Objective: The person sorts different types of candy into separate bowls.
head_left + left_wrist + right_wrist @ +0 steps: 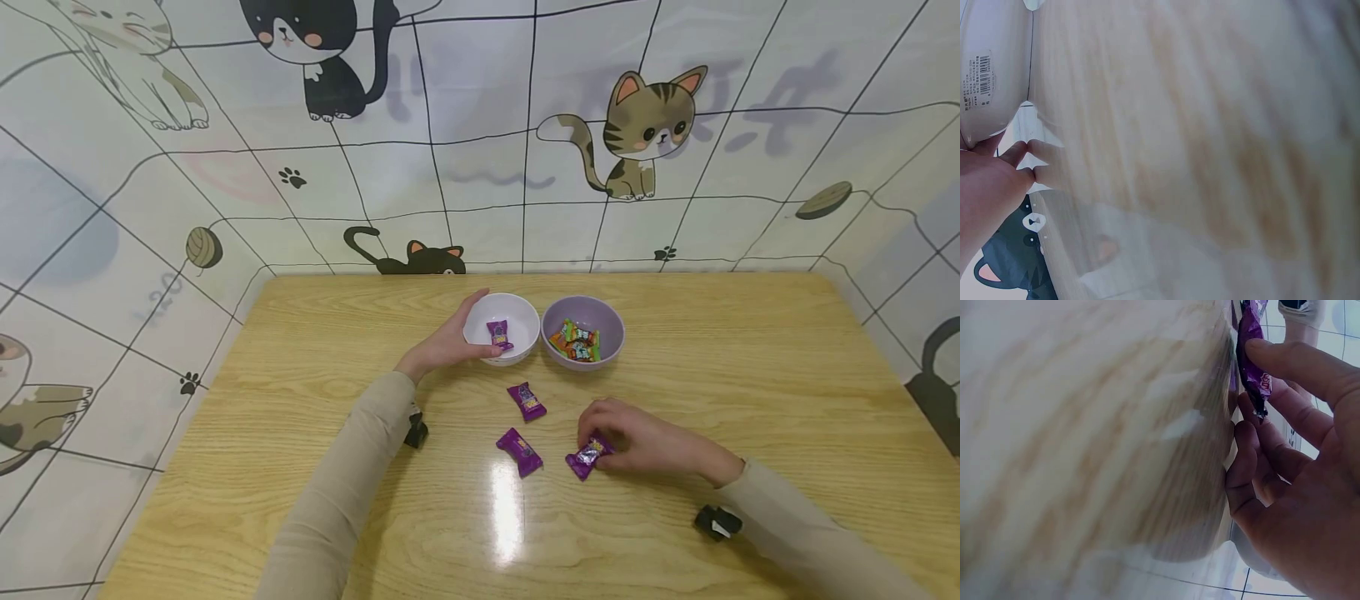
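My left hand (452, 337) grips the white bowl (529, 327) from its left side, thumb at the near rim and fingers round the far side. Inside that bowl lies one purple-wrapped candy (498, 334). Low at the table, my right hand (637, 437) pinches another purple candy (587, 456) between thumb and fingers; the right wrist view shows the thumb on its wrapper (1250, 356). Two more purple candies lie in front of the bowls, an upper one (527, 402) and a lower one (520, 452).
A lilac bowl (617, 321) stands right beside the white one and holds several candies in orange and green wrappers (579, 343). The wooden table (750, 358) meets a cat-patterned backdrop (480, 183) at its far edge.
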The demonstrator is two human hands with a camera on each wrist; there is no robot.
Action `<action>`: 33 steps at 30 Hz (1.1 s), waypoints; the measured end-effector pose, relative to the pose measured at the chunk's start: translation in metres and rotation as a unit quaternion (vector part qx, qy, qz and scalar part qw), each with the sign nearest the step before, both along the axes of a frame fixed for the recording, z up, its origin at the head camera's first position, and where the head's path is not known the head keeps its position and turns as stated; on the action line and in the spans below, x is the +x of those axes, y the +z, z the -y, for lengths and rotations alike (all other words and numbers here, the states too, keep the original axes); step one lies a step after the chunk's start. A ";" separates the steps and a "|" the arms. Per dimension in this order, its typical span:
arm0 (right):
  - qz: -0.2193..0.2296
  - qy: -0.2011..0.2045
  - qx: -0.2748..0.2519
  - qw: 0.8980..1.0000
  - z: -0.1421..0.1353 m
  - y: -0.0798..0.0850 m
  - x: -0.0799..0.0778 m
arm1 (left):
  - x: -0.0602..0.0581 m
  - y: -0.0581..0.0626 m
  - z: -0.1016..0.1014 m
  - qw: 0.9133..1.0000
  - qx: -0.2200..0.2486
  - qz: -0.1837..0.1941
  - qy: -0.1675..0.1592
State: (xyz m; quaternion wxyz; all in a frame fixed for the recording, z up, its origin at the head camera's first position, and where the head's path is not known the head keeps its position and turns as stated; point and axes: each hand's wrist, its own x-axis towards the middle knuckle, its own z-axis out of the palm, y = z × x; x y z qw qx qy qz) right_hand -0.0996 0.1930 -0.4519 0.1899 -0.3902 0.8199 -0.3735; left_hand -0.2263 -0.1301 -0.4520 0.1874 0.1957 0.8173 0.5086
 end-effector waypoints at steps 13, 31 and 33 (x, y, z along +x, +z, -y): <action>0.035 -0.024 -0.003 0.999 -0.001 0.001 -0.003 | -0.001 0.000 -0.001 1.000 -0.009 0.006 -0.005; 0.022 -0.073 -0.041 0.996 0.015 0.007 -0.011 | -0.001 -0.002 0.000 1.000 -0.008 0.001 0.002; 0.030 -0.080 -0.040 0.996 0.017 0.008 -0.012 | 0.001 0.002 0.000 1.000 -0.007 0.003 -0.002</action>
